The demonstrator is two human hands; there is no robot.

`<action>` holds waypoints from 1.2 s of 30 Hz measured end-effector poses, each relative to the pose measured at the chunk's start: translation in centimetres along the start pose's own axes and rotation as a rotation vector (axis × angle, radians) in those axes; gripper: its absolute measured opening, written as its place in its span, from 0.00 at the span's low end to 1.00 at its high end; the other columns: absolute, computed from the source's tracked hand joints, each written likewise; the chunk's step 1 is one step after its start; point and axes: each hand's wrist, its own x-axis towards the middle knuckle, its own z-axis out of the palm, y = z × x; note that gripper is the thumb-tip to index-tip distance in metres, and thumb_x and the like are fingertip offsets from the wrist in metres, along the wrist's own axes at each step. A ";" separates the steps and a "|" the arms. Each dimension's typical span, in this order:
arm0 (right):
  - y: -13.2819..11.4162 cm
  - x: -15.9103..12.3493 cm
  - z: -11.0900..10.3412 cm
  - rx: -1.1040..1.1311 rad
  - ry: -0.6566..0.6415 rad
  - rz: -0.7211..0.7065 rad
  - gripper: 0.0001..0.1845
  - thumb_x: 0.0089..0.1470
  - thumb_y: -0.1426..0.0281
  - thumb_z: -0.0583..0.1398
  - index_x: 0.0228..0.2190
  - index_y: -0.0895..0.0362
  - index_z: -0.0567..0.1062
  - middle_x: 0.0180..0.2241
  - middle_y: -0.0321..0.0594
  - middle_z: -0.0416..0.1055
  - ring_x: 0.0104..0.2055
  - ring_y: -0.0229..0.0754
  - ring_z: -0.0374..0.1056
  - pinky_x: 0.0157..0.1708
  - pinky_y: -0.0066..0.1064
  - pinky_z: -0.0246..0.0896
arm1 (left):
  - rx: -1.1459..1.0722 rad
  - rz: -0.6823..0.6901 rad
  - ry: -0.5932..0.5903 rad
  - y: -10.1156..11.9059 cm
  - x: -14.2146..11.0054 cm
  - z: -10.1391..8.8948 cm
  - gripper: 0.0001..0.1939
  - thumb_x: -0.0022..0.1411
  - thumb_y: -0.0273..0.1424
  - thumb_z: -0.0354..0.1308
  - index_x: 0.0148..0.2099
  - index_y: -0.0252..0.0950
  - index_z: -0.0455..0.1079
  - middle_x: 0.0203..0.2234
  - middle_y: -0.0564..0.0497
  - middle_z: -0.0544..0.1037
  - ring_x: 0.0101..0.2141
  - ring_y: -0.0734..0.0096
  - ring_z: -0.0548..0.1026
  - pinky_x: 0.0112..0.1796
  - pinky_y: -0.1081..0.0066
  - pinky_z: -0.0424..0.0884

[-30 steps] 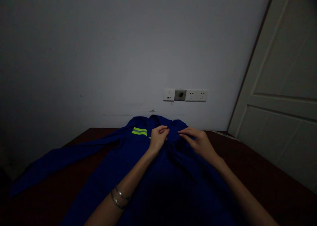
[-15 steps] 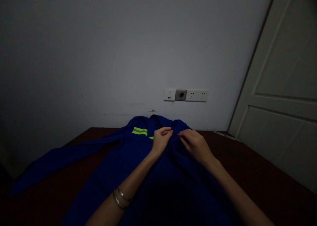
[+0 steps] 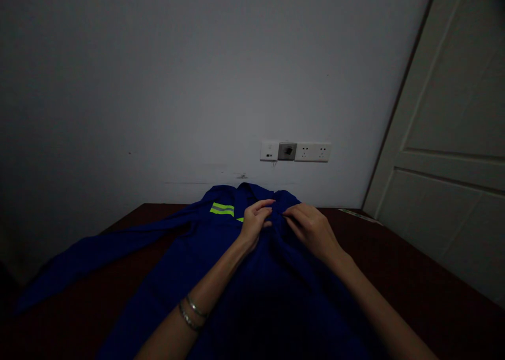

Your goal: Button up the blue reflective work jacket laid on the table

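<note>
A blue work jacket [image 3: 185, 265] with a yellow-green reflective stripe [image 3: 222, 208] lies spread on a dark brown table [image 3: 414, 276], collar toward the wall. My left hand [image 3: 254, 220] pinches the fabric just below the collar, fingers curled closed on it. My right hand [image 3: 311, 228] grips the opposite front edge right beside it, fingertips nearly touching the left hand. What sits between the fingertips is too small and dark to make out. One sleeve [image 3: 90, 255] stretches out to the left. Two thin bracelets [image 3: 191, 314] circle my left wrist.
A pale wall stands behind the table with a row of sockets [image 3: 295, 151]. A white panelled door [image 3: 453, 155] stands at the right. A thin light strip [image 3: 361, 215] lies at the table's far right edge. The room is dim.
My right hand has drawn in toward the left hand, and both now meet at the jacket's front below the collar. The jacket has hardly shifted.
</note>
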 end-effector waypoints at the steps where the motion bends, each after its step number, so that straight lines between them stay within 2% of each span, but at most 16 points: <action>1: 0.0 0.0 0.0 0.000 -0.002 -0.001 0.08 0.54 0.73 0.52 0.33 0.58 0.70 0.32 0.43 0.70 0.36 0.42 0.64 0.36 0.34 0.58 | -0.039 -0.013 -0.002 0.0 0.0 0.0 0.17 0.47 0.29 0.57 0.42 0.35 0.70 0.23 0.53 0.70 0.23 0.80 0.66 0.24 0.79 0.63; 5: -0.1 0.1 -0.2 0.002 -0.022 -0.011 0.08 0.53 0.74 0.52 0.33 0.57 0.70 0.32 0.43 0.70 0.36 0.42 0.64 0.36 0.34 0.58 | -0.147 -0.068 -0.008 0.3 0.0 0.1 0.20 0.46 0.28 0.57 0.46 0.35 0.67 0.22 0.54 0.69 0.22 0.80 0.65 0.25 0.77 0.64; 9: 0.1 0.1 -0.3 0.007 -0.033 -0.021 0.08 0.53 0.74 0.52 0.33 0.57 0.71 0.32 0.43 0.71 0.36 0.42 0.65 0.36 0.35 0.58 | -0.164 -0.093 -0.064 0.6 0.0 0.0 0.22 0.46 0.29 0.58 0.47 0.35 0.66 0.25 0.52 0.71 0.25 0.77 0.68 0.29 0.74 0.66; 17: 0.1 0.2 -0.5 -0.012 -0.038 0.015 0.07 0.52 0.73 0.53 0.32 0.57 0.71 0.32 0.43 0.70 0.36 0.42 0.63 0.36 0.34 0.58 | 0.021 0.011 -0.126 0.8 -0.3 0.1 0.19 0.48 0.35 0.60 0.44 0.33 0.68 0.29 0.49 0.74 0.26 0.80 0.67 0.24 0.81 0.59; 21: 0.2 0.2 -0.4 -0.034 -0.043 0.017 0.07 0.52 0.74 0.53 0.31 0.58 0.71 0.31 0.42 0.69 0.36 0.42 0.63 0.35 0.34 0.58 | 0.007 0.039 -0.176 0.8 -0.4 0.2 0.22 0.49 0.34 0.60 0.47 0.31 0.65 0.33 0.44 0.76 0.27 0.77 0.69 0.25 0.80 0.60; 27: 0.3 0.2 -0.1 -0.015 -0.030 0.022 0.07 0.52 0.74 0.54 0.31 0.57 0.71 0.32 0.43 0.69 0.37 0.43 0.63 0.36 0.37 0.59 | -0.017 0.033 -0.139 0.3 0.0 -0.1 0.24 0.43 0.29 0.63 0.46 0.32 0.66 0.38 0.43 0.75 0.28 0.76 0.71 0.28 0.78 0.63; 32: 1.1 0.0 0.3 0.203 -0.012 0.101 0.04 0.50 0.73 0.55 0.29 0.57 0.71 0.47 0.46 0.63 0.50 0.47 0.59 0.45 0.42 0.57 | -0.057 0.003 -0.127 0.6 -0.1 -0.2 0.24 0.46 0.29 0.60 0.48 0.33 0.64 0.41 0.43 0.73 0.29 0.75 0.72 0.29 0.77 0.64; 36: 1.7 0.1 0.5 0.452 -0.082 0.133 0.04 0.50 0.73 0.55 0.30 0.56 0.70 0.37 0.41 0.69 0.41 0.41 0.65 0.41 0.37 0.61 | -0.097 -0.032 -0.131 0.9 -0.3 -0.1 0.24 0.47 0.31 0.58 0.49 0.35 0.63 0.42 0.43 0.73 0.26 0.78 0.71 0.28 0.77 0.65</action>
